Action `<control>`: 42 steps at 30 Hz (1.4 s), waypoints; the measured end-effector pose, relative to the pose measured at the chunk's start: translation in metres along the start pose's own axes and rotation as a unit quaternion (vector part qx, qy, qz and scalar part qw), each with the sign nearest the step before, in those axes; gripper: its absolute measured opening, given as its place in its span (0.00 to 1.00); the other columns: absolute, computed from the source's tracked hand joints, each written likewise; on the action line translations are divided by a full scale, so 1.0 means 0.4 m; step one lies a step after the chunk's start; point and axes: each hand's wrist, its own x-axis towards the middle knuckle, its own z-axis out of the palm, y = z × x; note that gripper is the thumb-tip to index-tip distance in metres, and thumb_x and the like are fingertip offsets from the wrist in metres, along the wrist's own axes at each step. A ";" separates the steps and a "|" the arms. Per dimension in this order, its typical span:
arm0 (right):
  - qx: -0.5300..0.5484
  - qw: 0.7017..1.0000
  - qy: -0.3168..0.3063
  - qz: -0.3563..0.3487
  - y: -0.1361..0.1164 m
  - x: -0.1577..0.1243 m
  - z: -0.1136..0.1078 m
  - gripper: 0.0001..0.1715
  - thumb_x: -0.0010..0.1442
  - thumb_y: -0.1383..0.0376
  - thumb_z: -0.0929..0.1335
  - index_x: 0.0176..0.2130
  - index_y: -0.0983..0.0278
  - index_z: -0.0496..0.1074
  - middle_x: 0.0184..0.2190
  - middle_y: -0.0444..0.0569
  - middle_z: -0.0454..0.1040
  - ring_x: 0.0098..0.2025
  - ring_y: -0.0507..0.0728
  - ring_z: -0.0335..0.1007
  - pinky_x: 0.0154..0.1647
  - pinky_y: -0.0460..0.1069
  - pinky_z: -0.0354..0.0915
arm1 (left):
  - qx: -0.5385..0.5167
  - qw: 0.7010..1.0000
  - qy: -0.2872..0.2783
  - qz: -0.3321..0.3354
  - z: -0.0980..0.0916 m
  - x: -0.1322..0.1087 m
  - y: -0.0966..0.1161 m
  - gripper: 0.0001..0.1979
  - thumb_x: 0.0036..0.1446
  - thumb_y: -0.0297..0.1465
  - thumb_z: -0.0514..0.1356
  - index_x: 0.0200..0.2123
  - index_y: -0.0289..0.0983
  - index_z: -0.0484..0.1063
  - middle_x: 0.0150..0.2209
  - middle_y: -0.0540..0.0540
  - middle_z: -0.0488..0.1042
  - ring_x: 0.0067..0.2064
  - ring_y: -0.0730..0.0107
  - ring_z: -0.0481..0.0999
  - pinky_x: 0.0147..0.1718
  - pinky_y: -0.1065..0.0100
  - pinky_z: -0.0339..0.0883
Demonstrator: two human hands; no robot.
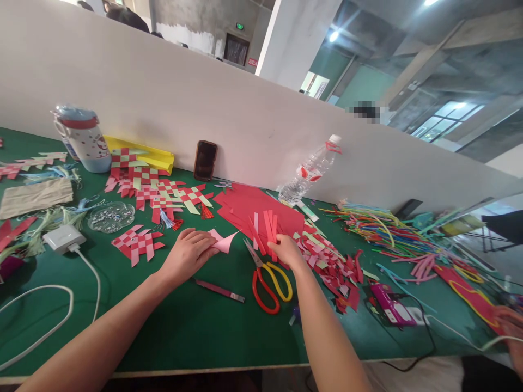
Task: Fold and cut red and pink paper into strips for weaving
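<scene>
My left hand has its fingers closed on a folded piece of pink paper above the green table. Over to the right, the closed fingers of my right hand are on red paper strips; my own hand hides their lower ends. Between my hands, scissors with one red and one yellow handle lie with the blades pointing away from me. A slim utility knife rests nearer to me. Beyond the strips are red paper sheets. Woven paper fish lie to the left.
At the back stand a tumbler, a phone and a tilted water bottle. Paper scraps and colourful pipe cleaners cover the right. A white charger and bead dish lie left. Another person's hand shows far right.
</scene>
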 end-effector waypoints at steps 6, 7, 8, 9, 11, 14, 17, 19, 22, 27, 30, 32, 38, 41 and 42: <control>0.057 0.998 0.014 -0.020 -0.035 0.034 -0.018 0.21 0.65 0.57 0.67 0.53 0.65 0.68 0.51 0.51 0.71 0.48 0.58 0.71 0.47 0.58 0.70 | -0.003 1.000 0.005 -0.001 0.003 0.002 0.002 0.18 0.69 0.42 0.49 0.43 0.40 0.75 0.43 0.45 0.81 0.48 0.61 0.78 0.54 0.54 0.62; 0.063 0.998 0.014 -0.025 -0.052 0.047 -0.019 0.21 0.65 0.57 0.67 0.53 0.65 0.68 0.51 0.51 0.71 0.48 0.58 0.71 0.47 0.58 0.70 | -0.004 1.000 0.004 -0.002 0.003 0.002 0.002 0.18 0.68 0.42 0.50 0.43 0.40 0.75 0.43 0.45 0.81 0.48 0.61 0.78 0.54 0.54 0.62; 0.069 0.997 0.011 -0.031 -0.071 0.061 -0.019 0.21 0.65 0.56 0.67 0.53 0.65 0.68 0.51 0.51 0.71 0.48 0.58 0.71 0.47 0.58 0.70 | -0.004 1.000 0.004 -0.002 0.003 0.002 0.001 0.17 0.68 0.42 0.50 0.43 0.40 0.76 0.44 0.45 0.81 0.48 0.61 0.78 0.54 0.54 0.62; 0.072 0.997 0.006 -0.038 -0.093 0.075 -0.016 0.21 0.65 0.56 0.67 0.53 0.65 0.68 0.51 0.51 0.71 0.48 0.58 0.71 0.47 0.58 0.70 | -0.005 1.000 0.004 -0.002 0.003 0.002 0.001 0.17 0.68 0.42 0.50 0.43 0.40 0.76 0.44 0.45 0.81 0.48 0.61 0.78 0.54 0.54 0.62; 0.078 0.996 -0.009 -0.051 -0.141 0.103 -0.003 0.21 0.64 0.56 0.67 0.53 0.65 0.68 0.51 0.51 0.71 0.48 0.59 0.71 0.47 0.58 0.70 | -0.005 1.000 0.004 -0.001 0.002 0.002 0.000 0.17 0.68 0.42 0.50 0.43 0.40 0.76 0.44 0.45 0.80 0.48 0.61 0.78 0.54 0.54 0.63; 0.080 0.994 -0.032 -0.067 -0.203 0.136 0.029 0.21 0.64 0.57 0.67 0.53 0.65 0.68 0.51 0.51 0.71 0.48 0.58 0.71 0.47 0.58 0.71 | -0.005 1.000 0.002 -0.001 0.002 0.002 -0.002 0.17 0.69 0.41 0.49 0.43 0.39 0.75 0.44 0.44 0.81 0.48 0.61 0.78 0.53 0.54 0.63; 0.077 0.993 -0.052 -0.076 -0.237 0.152 0.059 0.21 0.64 0.57 0.67 0.53 0.65 0.68 0.51 0.51 0.71 0.48 0.58 0.71 0.47 0.57 0.71 | -0.005 1.000 0.000 -0.003 0.004 0.000 -0.005 0.17 0.69 0.41 0.50 0.43 0.39 0.75 0.43 0.44 0.81 0.48 0.61 0.78 0.54 0.54 0.63; 0.068 0.993 -0.061 -0.078 -0.248 0.153 0.071 0.21 0.64 0.57 0.67 0.53 0.65 0.68 0.51 0.52 0.71 0.48 0.58 0.71 0.47 0.57 0.71 | -0.005 1.000 0.000 -0.005 0.005 0.000 -0.005 0.17 0.68 0.41 0.50 0.43 0.39 0.75 0.44 0.43 0.81 0.48 0.60 0.78 0.54 0.54 0.63; 0.046 0.994 -0.063 -0.082 -0.256 0.143 0.073 0.21 0.65 0.57 0.67 0.53 0.64 0.68 0.51 0.52 0.71 0.48 0.58 0.71 0.47 0.57 0.70 | -0.007 1.000 -0.001 -0.006 0.005 0.001 -0.006 0.17 0.68 0.41 0.50 0.43 0.39 0.75 0.44 0.44 0.80 0.48 0.60 0.78 0.54 0.53 0.63; 0.008 0.995 -0.033 -0.090 -0.239 0.108 0.031 0.20 0.65 0.56 0.66 0.52 0.64 0.69 0.51 0.51 0.71 0.48 0.59 0.71 0.48 0.57 0.70 | -0.008 1.000 0.000 -0.004 0.006 0.001 -0.008 0.16 0.68 0.40 0.51 0.42 0.39 0.76 0.43 0.44 0.81 0.48 0.61 0.79 0.53 0.54 0.64; -0.013 0.997 -0.004 -0.073 -0.182 0.087 -0.021 0.20 0.65 0.56 0.66 0.53 0.64 0.69 0.52 0.51 0.71 0.48 0.58 0.71 0.48 0.57 0.70 | -0.009 1.000 -0.001 -0.003 0.005 0.001 -0.008 0.15 0.68 0.40 0.51 0.42 0.39 0.75 0.43 0.44 0.81 0.48 0.61 0.78 0.53 0.55 0.63; -0.029 0.998 0.017 -0.052 -0.132 0.077 -0.054 0.19 0.65 0.57 0.66 0.53 0.63 0.69 0.52 0.51 0.71 0.48 0.58 0.71 0.48 0.57 0.70 | -0.011 1.000 -0.002 -0.002 0.005 0.001 -0.007 0.15 0.68 0.40 0.51 0.43 0.39 0.75 0.44 0.44 0.81 0.48 0.61 0.78 0.53 0.55 0.63; -0.062 0.997 0.030 -0.018 -0.060 0.047 -0.058 0.20 0.65 0.57 0.66 0.53 0.64 0.69 0.51 0.52 0.71 0.48 0.57 0.71 0.48 0.57 0.70 | -0.014 1.000 -0.004 0.003 0.005 0.000 -0.002 0.16 0.69 0.40 0.50 0.42 0.39 0.75 0.44 0.44 0.80 0.48 0.60 0.78 0.52 0.54 0.62; -0.069 0.997 0.015 -0.027 -0.078 0.039 -0.019 0.19 0.65 0.56 0.66 0.52 0.64 0.69 0.51 0.51 0.71 0.48 0.57 0.71 0.48 0.57 0.70 | -0.013 1.000 -0.007 0.003 0.008 -0.002 -0.004 0.15 0.68 0.40 0.51 0.42 0.39 0.75 0.44 0.44 0.80 0.48 0.60 0.78 0.52 0.54 0.63; -0.073 0.997 0.010 -0.026 -0.086 0.039 -0.007 0.19 0.65 0.56 0.66 0.52 0.64 0.69 0.51 0.52 0.71 0.48 0.57 0.71 0.48 0.57 0.70 | -0.013 1.000 -0.008 0.002 0.009 -0.002 -0.005 0.15 0.68 0.40 0.51 0.42 0.39 0.75 0.44 0.44 0.80 0.48 0.60 0.78 0.52 0.54 0.63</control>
